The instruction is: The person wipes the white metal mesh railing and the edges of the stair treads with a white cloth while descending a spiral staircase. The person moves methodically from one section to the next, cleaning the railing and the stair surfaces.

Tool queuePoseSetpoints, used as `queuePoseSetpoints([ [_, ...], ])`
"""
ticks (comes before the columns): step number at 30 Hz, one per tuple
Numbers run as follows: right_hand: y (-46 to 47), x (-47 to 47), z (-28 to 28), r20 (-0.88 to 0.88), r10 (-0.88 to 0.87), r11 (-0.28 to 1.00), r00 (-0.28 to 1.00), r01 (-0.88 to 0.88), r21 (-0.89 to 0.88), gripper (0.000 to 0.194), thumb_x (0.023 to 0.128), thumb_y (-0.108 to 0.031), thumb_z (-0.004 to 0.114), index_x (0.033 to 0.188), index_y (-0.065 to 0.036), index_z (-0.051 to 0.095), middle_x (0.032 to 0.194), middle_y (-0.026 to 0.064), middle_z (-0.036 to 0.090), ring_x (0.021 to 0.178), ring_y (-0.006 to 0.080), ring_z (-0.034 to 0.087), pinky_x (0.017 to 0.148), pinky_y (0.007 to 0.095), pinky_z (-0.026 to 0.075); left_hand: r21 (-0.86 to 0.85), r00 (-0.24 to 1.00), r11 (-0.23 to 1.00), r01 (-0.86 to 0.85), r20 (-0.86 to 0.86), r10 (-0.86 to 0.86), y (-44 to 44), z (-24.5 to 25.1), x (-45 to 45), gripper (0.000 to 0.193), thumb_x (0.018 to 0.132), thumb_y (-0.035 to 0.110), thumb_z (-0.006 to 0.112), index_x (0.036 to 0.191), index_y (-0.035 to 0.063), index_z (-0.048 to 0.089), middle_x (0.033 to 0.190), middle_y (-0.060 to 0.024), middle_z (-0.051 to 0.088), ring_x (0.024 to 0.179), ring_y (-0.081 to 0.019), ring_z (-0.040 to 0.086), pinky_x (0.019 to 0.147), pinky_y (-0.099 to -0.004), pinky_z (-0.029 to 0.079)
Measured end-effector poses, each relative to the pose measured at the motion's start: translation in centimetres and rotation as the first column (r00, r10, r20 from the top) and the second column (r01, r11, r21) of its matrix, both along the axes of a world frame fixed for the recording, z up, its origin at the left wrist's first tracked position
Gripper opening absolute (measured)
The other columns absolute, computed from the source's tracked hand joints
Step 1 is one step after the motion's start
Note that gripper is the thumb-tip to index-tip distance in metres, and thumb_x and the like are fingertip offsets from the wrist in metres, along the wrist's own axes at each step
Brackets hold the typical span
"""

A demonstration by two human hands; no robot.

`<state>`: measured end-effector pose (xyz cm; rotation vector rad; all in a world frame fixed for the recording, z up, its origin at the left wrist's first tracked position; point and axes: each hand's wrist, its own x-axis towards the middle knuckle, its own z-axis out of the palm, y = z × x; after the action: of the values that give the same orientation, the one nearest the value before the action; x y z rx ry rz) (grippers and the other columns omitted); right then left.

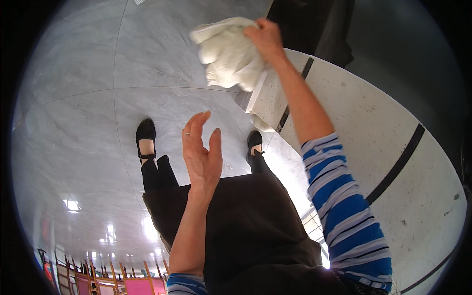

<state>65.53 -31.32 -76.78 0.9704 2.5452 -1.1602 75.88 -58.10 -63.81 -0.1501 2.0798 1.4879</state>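
Observation:
A bunched, off-white cloth hangs from my right hand, whose fingers pinch its upper right edge. It is held above the grey floor, just past the end of a pale, speckled slab with dark stripes, and looks slightly blurred. My left hand is raised in front of my dark apron, fingers apart and slightly curled, with nothing in it. A ring sits on one of its fingers.
Large grey tiles make up the floor around my black shoes. The slab runs along my right side. Beneath its near end lies a whitish object, partly hidden. Wooden chairs with pink parts stand at the bottom left.

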Motion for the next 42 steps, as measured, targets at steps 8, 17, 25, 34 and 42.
queuePoseSetpoints([
  [8,2.8,4.9,-6.2,0.765,0.397,0.446,0.507,-0.835,0.322,0.041,0.078,-0.017,0.061,0.119,-0.024,0.058,0.13,0.0052,0.052,0.126,0.0264,0.042,0.095,0.0564,0.034,-0.001,0.992,0.992,0.127,0.001,-0.127,0.3,0.9,0.1,0.032,0.083,-0.001,0.06,0.115,0.0024,0.057,0.117,-0.0201,0.055,0.108,-0.0352,0.055,0.088,-0.04,0.046],
  [17,-3.7,16.3,-10.4,0.739,0.562,0.335,0.371,-0.919,0.207,0.024,0.079,-0.018,0.06,0.101,-0.027,0.066,0.104,0.0004,0.059,0.108,0.0242,0.051,0.098,0.0582,0.029,-0.006,0.994,0.995,0.101,-0.034,-0.101,-0.4,0.2,0.0,0.028,0.084,-0.001,0.059,0.111,0.0009,0.059,0.109,-0.0197,0.06,0.099,-0.0351,0.059,0.082,-0.0391,0.048],
  [25,-9.0,23.1,-3.7,0.576,0.806,0.478,0.134,-0.721,-0.501,0.035,0.07,-0.021,0.064,0.104,-0.015,0.07,0.103,0.0092,0.069,0.101,0.0286,0.064,0.088,0.0449,0.048,-0.036,0.998,0.998,0.054,-0.028,-0.055,-1.1,0.2,-0.4,0.026,0.085,0.002,0.059,0.111,0.0006,0.059,0.105,-0.018,0.061,0.09,-0.0313,0.06,0.076,-0.0374,0.049],
  [34,0.7,5.6,-4.5,0.688,0.376,0.548,0.62,-0.748,0.374,0.032,0.08,-0.019,0.065,0.111,-0.028,0.065,0.12,0.0095,0.054,0.11,0.0355,0.054,0.084,0.0466,0.047,-0.038,0.996,0.995,0.09,-0.025,-0.091,-1.2,-0.1,0.3,0.026,0.085,0.003,0.06,0.112,0.0016,0.059,0.106,-0.0188,0.061,0.091,-0.033,0.06,0.075,-0.0383,0.048],
  [42,-10.0,19.1,-8.3,0.792,0.575,0.49,0.204,-0.861,-0.134,0.025,0.073,-0.022,0.067,0.097,-0.017,0.072,0.106,0.0066,0.068,0.105,0.0253,0.062,0.085,0.0546,0.043,-0.037,0.985,0.986,0.165,0.05,-0.163,-0.8,-0.3,1.0,0.025,0.086,0.005,0.06,0.111,0.0022,0.059,0.104,-0.0187,0.062,0.09,-0.0339,0.061,0.076,-0.0396,0.049],
])
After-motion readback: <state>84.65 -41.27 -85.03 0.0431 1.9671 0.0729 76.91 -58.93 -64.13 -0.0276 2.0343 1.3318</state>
